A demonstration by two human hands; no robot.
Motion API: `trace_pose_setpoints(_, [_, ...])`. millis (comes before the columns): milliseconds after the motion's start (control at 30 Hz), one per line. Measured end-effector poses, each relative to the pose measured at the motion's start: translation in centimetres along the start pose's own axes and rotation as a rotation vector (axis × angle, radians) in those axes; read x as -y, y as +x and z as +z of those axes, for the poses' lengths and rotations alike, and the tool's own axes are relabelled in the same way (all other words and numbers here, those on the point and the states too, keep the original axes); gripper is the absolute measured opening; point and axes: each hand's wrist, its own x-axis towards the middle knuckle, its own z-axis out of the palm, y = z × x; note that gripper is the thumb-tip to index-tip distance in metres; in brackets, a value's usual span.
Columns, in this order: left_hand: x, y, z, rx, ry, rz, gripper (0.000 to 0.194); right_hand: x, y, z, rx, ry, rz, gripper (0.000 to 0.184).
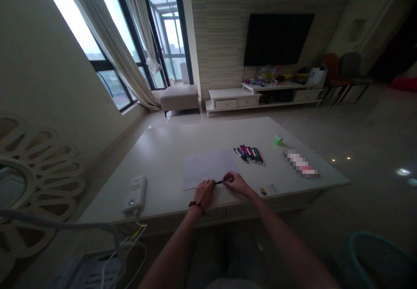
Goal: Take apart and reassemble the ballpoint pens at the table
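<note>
Risks, judged from the present layout:

- White table (156,152): its white cable (137,216) drops over the near edge. If your left forearm snags it, the white power unit (136,192) could be dragged off.
- Sheet of paper (208,163): it lies flat, with no weight visible on it. Your left hand (205,192) overlaps its near edge in view; a sideways drag could shift or crease it.
- Row of pens (250,154): it lies beyond your right hand (237,184), right of the sheet. A wide outward sweep could scatter it.
- Dark pen (219,182): it spans the gap between your hands, at the sheet's near edge. Your left fingers are closed on one end and your right fingertips are pinched on the other. Uneven pull could make it slip; the grip force cannot be told.

Count:

- Table: one.
- Sheet: one.
- Power unit: one, with one cable visible at its end.
- Your hands: two.
- Pens in the row: roughly ten; overlap prevents an exact count.
- Pen in hand: one.
- Green-and-white box (278,140): one.
- Small brown piece (263,191): one, near your right forearm.
</note>
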Motion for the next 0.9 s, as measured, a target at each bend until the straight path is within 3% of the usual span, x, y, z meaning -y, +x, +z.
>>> trace_pose_setpoints(333, [0.1, 0.0, 0.2, 0.013, 0.02, -0.003, 0.024, -0.3, 0.4, 0.5, 0.006, 0.038, -0.02, 0.033])
trace_pose_setpoints(633, [0.5, 0.6, 0.3, -0.058, -0.009, -0.114, 0.025, -0.7, 0.1, -2.0, -0.228, 0.085, -0.088, 0.039])
trace_pose_setpoints(900, [0.9, 1.6, 0.6, -0.073, -0.012, -0.197, 0.023, -1.1, 0.0, -2.8, -0.285, 0.149, -0.041, 0.046])
